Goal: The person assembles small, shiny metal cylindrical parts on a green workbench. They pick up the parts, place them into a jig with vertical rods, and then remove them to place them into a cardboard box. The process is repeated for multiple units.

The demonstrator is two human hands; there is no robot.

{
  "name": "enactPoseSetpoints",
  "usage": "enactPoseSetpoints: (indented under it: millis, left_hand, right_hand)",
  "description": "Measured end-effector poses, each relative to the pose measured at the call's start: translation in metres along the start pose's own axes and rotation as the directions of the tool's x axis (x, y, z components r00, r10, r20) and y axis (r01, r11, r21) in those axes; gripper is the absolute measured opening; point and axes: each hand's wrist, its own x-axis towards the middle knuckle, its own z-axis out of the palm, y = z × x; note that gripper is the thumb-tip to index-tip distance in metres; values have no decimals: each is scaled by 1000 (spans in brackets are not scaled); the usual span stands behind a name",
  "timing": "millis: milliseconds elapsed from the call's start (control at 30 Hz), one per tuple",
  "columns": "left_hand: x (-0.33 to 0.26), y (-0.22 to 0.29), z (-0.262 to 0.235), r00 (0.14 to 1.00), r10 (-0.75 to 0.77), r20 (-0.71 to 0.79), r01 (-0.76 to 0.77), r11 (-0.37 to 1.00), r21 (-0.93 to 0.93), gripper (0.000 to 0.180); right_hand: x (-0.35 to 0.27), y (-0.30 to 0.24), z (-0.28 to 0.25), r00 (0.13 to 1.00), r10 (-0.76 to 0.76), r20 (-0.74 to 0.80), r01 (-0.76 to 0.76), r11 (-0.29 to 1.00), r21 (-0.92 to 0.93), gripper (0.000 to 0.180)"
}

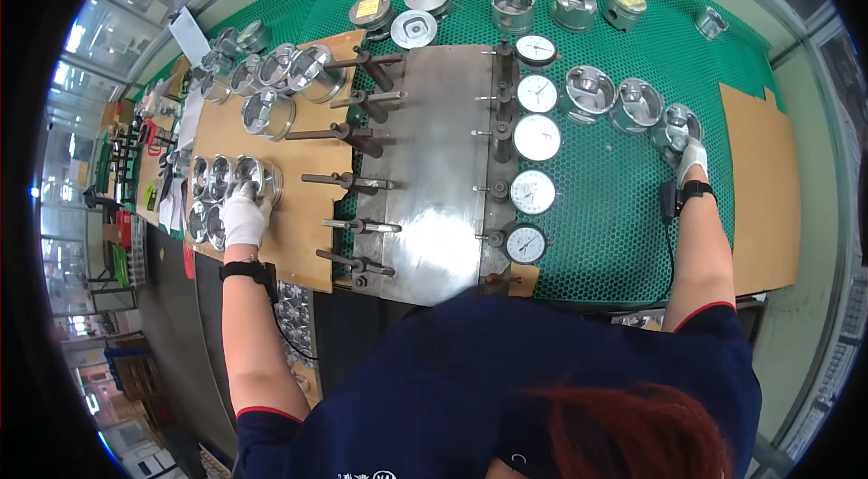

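Left hand on left piston, right hand on right piston, flanking steel plate.
Can't tell if gripped; likely stiff, slick, best held by sides.

head: 1 wide fisheye | head-worn, from above | faces down | near range, steel plate mid-frame

Left grip on silvery piston, right grip at another piston, dial gauges between
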Motion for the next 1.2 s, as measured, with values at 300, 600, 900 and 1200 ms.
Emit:
enactPoseSetpoints:
  millis: [300, 600, 900, 1200]
  left_hand:
    - [-23, 43, -40, 996, -5, 84, -12, 980, 199, 44]
    - [-103, 51, -118, 882, -129, 454, 470, 155, -869, 58]
    - [-132, 131, -136, 728, 616, 301, 441, -85, -894, 51]
    - [-128, 167, -108, 628, 746, -222, -576, 254, -777, 81]
  right_hand:
    - [-92, 14, -14, 942, -305, 139, 274, 940, 202, 59]
    - [-337, -19, 33, 732, -544, 411, 618, 784, -63, 51]
    - [-494, 31, 160, -81, -544, 835, 914, 294, 280, 123]
    - [-489, 45, 179, 126, -493, 861, 992, 80, -99, 96]
